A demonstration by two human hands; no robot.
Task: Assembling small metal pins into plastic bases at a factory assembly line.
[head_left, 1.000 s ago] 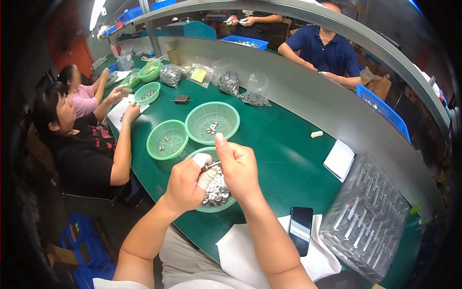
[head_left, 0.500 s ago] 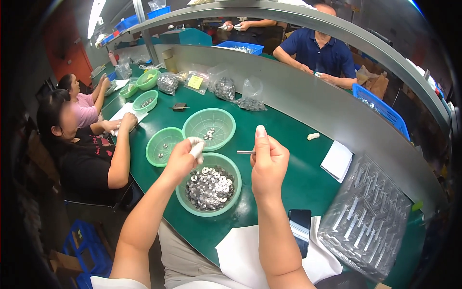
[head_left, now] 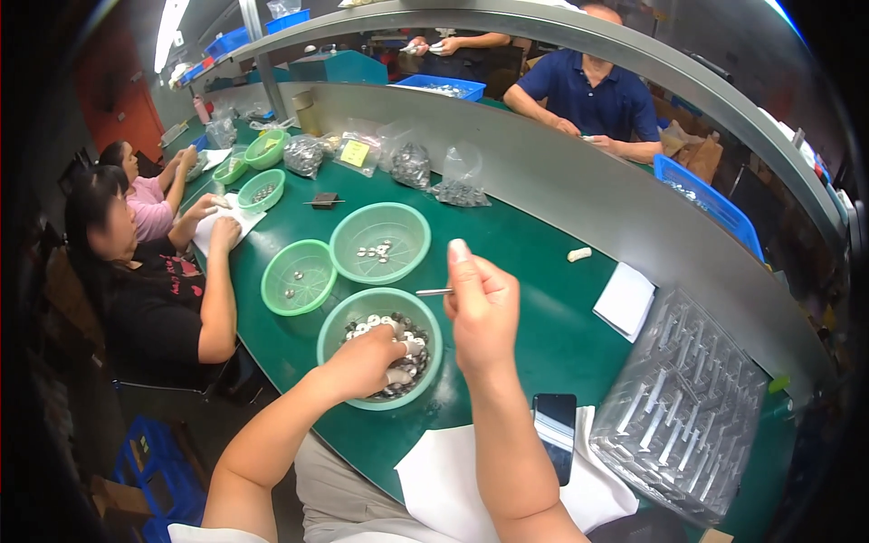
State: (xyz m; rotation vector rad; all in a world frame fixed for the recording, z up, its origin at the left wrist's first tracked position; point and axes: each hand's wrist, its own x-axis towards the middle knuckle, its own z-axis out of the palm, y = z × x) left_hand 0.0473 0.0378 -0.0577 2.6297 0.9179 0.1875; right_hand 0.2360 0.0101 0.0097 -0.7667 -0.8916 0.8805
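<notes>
The person wears beige trousers, white finger covers, seemingly white sleeves.

From left to right across the table

The near basket holds metal discs, the left hand in among them; behind it stands the far basket, several discs inside; left of both sits the side basket, two discs in it; the right hand, holding a metal rod, is right of the near basket; nearer the person, a phone lies on a cloth; right of these stand stacked trays.
</notes>
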